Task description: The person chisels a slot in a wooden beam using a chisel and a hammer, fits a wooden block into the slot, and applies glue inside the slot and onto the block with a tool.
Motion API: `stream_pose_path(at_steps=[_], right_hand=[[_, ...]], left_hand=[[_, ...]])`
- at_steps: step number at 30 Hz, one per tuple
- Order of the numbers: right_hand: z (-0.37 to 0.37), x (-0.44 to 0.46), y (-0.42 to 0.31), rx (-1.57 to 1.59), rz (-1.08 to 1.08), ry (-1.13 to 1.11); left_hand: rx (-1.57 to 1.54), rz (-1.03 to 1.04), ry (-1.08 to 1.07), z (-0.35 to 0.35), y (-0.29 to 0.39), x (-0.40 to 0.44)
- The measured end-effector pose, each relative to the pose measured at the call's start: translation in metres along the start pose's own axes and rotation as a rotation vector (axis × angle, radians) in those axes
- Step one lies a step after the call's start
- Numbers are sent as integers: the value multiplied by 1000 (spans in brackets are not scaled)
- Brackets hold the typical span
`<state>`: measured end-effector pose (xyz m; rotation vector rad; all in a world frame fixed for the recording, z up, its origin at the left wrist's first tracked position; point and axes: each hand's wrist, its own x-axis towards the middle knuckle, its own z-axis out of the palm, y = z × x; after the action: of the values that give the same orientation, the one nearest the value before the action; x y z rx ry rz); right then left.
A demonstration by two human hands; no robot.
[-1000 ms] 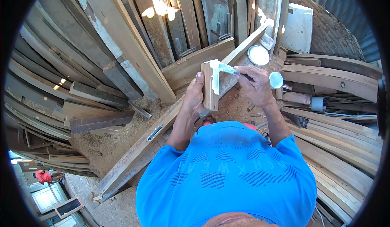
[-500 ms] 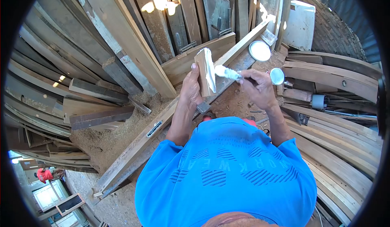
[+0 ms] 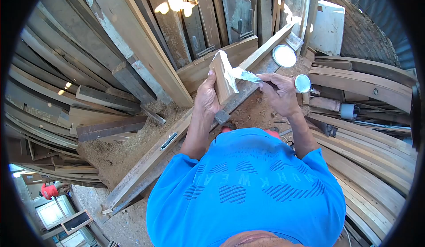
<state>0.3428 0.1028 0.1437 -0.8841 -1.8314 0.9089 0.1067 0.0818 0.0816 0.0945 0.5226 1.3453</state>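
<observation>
My left hand (image 3: 207, 95) is wrapped round a short wooden block (image 3: 222, 84), which is tilted in front of my chest. Thick white paste (image 3: 226, 68) coats the block's right edge and hangs a little over its lower corner. In my right hand (image 3: 282, 93) is a brush-like tool (image 3: 248, 76), its head covered in white and touching the coated edge. Whether that head is bristles or a blade is hidden by the paste. Just right of my right hand is a small round container (image 3: 302, 83) with white in it.
A round white-topped tin or lid (image 3: 283, 56) lies by a long beam (image 3: 152, 158), which carries a small metal tool (image 3: 168, 141). Planks (image 3: 146, 57) lean ahead and left; stacked boards (image 3: 367, 154) lie right. A person in red (image 3: 49, 191) is far off at lower left.
The block has tilted and shifted slightly left in my left hand. The tool left the upper end of its edge and now touches it lower down.
</observation>
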Motion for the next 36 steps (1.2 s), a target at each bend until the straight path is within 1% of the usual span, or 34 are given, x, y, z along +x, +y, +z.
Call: stream_pose_path(at_steps=[1, 4, 7, 8, 10, 11, 14, 17, 19, 20, 23, 24, 25, 27, 30, 33, 36], right_hand=[[2, 2, 2, -19, -17, 7], [-4, -2, -1, -21, -29, -131], [-11, 2, -8, 20, 31, -87], [-15, 8, -12, -47, 49, -72], [-16, 17, -10, -177, -33, -86], [-17, 20, -9, -243, -76, -93], [-24, 16, -17, -416, -66, -241], [-29, 9, -16, -441, -40, -370], [-29, 14, -14, -348, -1, -323], [-29, 18, -13, -303, 17, -298], [-17, 31, -2, -402, -75, -49], [-13, 31, 6, -436, -141, 6], [-12, 30, 8, -438, -161, -8], [-10, 25, 10, -441, -203, -45], [-15, 5, 19, -475, -238, -185], [-23, -1, 19, -318, -151, -274], [-22, 18, 8, -310, -37, -74]], left_hand=[[24, 6, 1, 1, 0, 0], [59, 16, 12, 5, 1, -2], [144, 46, -34, 5, 5, -6], [164, 52, -52, 4, 5, -7], [205, 66, -91, 4, 6, -7], [217, 96, -69, 6, 7, -6], [245, 171, -7, 9, 9, -7], [268, 203, 46, 9, 12, -8], [285, 211, 105, 14, 10, -10], [314, 223, 93, 12, 7, -8], [387, 247, 37, -4, -3, 3], [400, 245, 8, -8, -6, 5], [412, 246, -22, -6, -7, 6], [424, 263, -1, -1, -7, 4], [425, 270, 27, -1, -1, 2], [420, 273, 44, -3, 0, 1], [443, 268, 26, 7, -3, 0]])
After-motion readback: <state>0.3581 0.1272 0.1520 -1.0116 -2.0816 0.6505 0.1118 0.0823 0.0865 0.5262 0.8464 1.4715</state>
